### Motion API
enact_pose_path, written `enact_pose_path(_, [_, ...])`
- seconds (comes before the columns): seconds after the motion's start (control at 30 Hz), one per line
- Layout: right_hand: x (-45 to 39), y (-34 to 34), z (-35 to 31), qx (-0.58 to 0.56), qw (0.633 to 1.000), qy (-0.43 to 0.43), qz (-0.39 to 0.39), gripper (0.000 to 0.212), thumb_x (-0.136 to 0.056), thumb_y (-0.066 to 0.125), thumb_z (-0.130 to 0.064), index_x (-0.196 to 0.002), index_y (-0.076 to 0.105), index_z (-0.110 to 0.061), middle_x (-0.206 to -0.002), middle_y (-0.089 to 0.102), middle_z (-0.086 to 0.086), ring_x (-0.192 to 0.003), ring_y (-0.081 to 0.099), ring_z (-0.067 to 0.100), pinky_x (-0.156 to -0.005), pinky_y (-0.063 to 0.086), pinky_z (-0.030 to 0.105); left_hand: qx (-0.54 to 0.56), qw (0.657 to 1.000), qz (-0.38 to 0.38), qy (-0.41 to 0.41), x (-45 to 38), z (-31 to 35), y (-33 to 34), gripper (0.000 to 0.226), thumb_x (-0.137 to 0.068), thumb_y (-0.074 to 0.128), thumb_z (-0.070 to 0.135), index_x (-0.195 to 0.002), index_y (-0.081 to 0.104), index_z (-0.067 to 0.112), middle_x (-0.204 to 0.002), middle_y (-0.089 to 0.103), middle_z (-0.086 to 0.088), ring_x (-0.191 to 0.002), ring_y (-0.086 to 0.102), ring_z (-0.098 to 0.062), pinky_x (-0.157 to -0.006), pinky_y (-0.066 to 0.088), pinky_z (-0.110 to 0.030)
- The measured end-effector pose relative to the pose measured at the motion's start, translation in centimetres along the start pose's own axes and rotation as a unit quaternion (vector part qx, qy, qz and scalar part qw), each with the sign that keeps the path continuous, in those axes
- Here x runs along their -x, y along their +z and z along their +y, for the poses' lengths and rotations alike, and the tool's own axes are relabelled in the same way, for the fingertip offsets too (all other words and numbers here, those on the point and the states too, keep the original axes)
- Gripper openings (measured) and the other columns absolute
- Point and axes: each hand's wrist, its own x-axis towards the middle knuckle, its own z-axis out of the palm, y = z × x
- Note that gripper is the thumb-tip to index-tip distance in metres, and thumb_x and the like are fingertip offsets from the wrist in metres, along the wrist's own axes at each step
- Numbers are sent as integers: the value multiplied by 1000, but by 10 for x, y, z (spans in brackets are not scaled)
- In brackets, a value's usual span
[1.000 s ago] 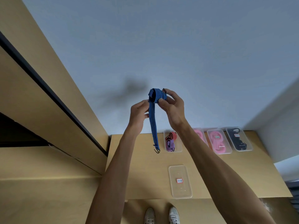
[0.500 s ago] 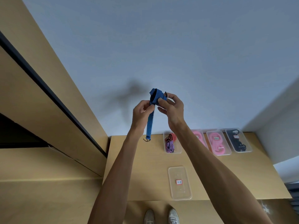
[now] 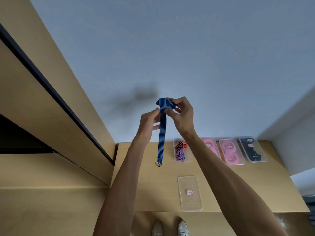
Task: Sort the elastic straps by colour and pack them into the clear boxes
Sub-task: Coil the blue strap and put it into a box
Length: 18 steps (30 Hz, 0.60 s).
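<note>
Blue striped strap (image 3: 161, 133) is pinched by both hands (image 3: 148, 123) (image 3: 183, 114) above an empty box (image 3: 190, 193) whose red-edged label is unreadable.

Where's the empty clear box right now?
In the head view the empty clear box sits alone near the table's front edge, below the box of red and purple straps in the back row.

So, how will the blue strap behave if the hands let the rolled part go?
The blue strap is probably floppy: its free end hangs straight down below the left hand. The roll pinched by the right hand would likely spring loose, being elastic. It seems light, since fingertips alone hold it.
</note>
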Motion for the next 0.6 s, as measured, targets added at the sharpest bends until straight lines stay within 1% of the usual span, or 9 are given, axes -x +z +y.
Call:
enact_pose_path(0.07, [0, 0, 1, 40, 998, -14, -35, 28, -80, 73, 3, -95, 54, -11, -112, 74, 0, -108, 67, 19, -94, 52, 48, 30, 999, -1, -25, -3, 2, -3, 58, -92, 51, 63, -109, 72, 12, -97, 75, -6, -90, 72, -21, -79, 60, -38])
enact_pose_path(0.1, [1, -1, 2, 50, 997, -14, -49, 27, -80, 72, 4, -96, 55, -9, -113, 73, -1, -108, 67, 19, -93, 52, 49, 28, 999, 7, -29, -4, 3, -5, 60, -89, 52, 65, -109, 72, 12, -98, 75, -8, -89, 73, -22, -79, 60, -37])
enact_pose_path(0.2, [3, -1, 3, 38, 997, -8, -70, 22, -81, 60, 14, -97, 58, -1, -117, 72, 5, -109, 67, 19, -91, 55, 46, 27, 999, 21, -20, -6, 6, -5, 41, -92, 63, 50, -108, 73, 13, -100, 74, -12, -93, 71, -29, -80, 58, -38])
enact_pose_path(0.27, [3, 1, 2, 20, 997, 9, -73, 27, -81, 53, 15, -101, 61, -1, -120, 70, 7, -111, 66, 17, -91, 54, 37, 49, 999, 22, 1, -6, 8, -6, 31, -86, 66, 37, -104, 74, 14, -98, 73, -10, -94, 69, -29, -83, 58, -40])
enact_pose_path(0.33, [3, 1, 0, 23, 996, 38, -74, 34, -85, 59, 3, -118, 62, -7, -123, 67, 6, -112, 65, 16, -92, 53, 28, 66, 997, -11, 36, -5, 7, -7, 26, -84, 65, 25, -105, 75, 15, -102, 73, -9, -96, 68, -26, -89, 58, -43])
enact_pose_path(0.4, [1, 0, 1, 35, 994, 68, -73, 37, -94, 64, -16, -130, 59, -13, -122, 66, 5, -110, 65, 17, -94, 54, 31, 69, 993, -58, 75, -5, 6, -7, 29, -87, 62, 14, -114, 73, 14, -112, 72, -12, -103, 67, -27, -95, 56, -45])
enact_pose_path(0.43, [1, -1, 1, 38, 994, 69, -75, 34, -96, 64, -21, -128, 62, -12, -115, 69, 6, -105, 66, 20, -92, 56, 36, 69, 992, -65, 85, -4, 5, -7, 32, -88, 62, 10, -119, 70, 13, -114, 71, -13, -106, 67, -27, -95, 56, -45])
enact_pose_path(0.5, [1, -1, 2, 28, 995, 48, -80, 23, -96, 63, -19, -115, 68, -8, -101, 72, 11, -94, 68, 27, -87, 57, 43, 72, 993, -40, 84, -4, 4, -7, 38, -88, 65, 9, -127, 65, 12, -113, 71, -13, -107, 68, -27, -94, 57, -45])
enact_pose_path(0.6, [0, -2, 1, -19, 996, 48, -69, 19, -95, 64, -12, -112, 68, -5, -99, 74, 12, -93, 70, 25, -85, 57, 34, 17, 998, -20, 63, -1, 0, -4, 39, -88, 66, 28, -123, 63, 12, -108, 73, -3, -106, 70, -21, -96, 55, -42])
